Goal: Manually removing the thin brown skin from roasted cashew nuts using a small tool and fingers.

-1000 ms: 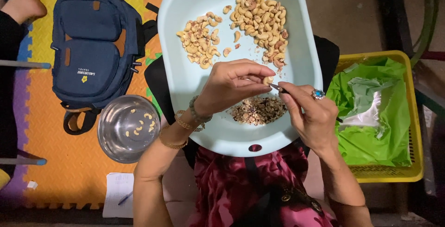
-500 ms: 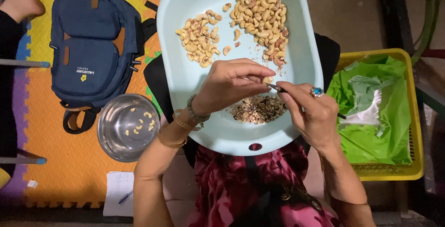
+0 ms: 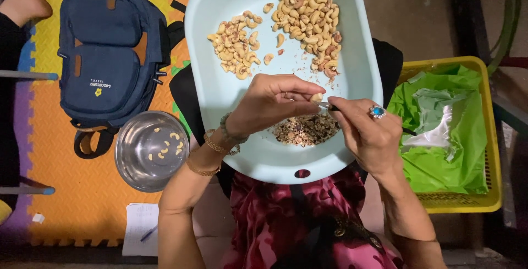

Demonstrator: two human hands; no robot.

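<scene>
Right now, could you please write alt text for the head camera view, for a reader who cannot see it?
Seen from above, a person's left hand pinches a cashew while the right hand works it with a thin metal tool over a pale blue tray holding two piles of cashews and a heap of brown skins. A steel bowl, blue backpack and yellow basket surround it.

The left hand [image 3: 272, 104] pinches a single cashew [image 3: 316, 97] at its fingertips, while the right hand [image 3: 368, 131] presses a thin metal blade [image 3: 325, 105] against it, both held over a pale blue tray [image 3: 220, 98]. Just below the hands lies a heap of brown skins [image 3: 305, 130]; beyond them sit 2 piles of cashews [image 3: 311, 27]. Left of the left wrist stands a steel bowl [image 3: 132, 164] holding a few kernels, and right of the right hand a yellow basket [image 3: 492, 137] lined with green plastic.
</scene>
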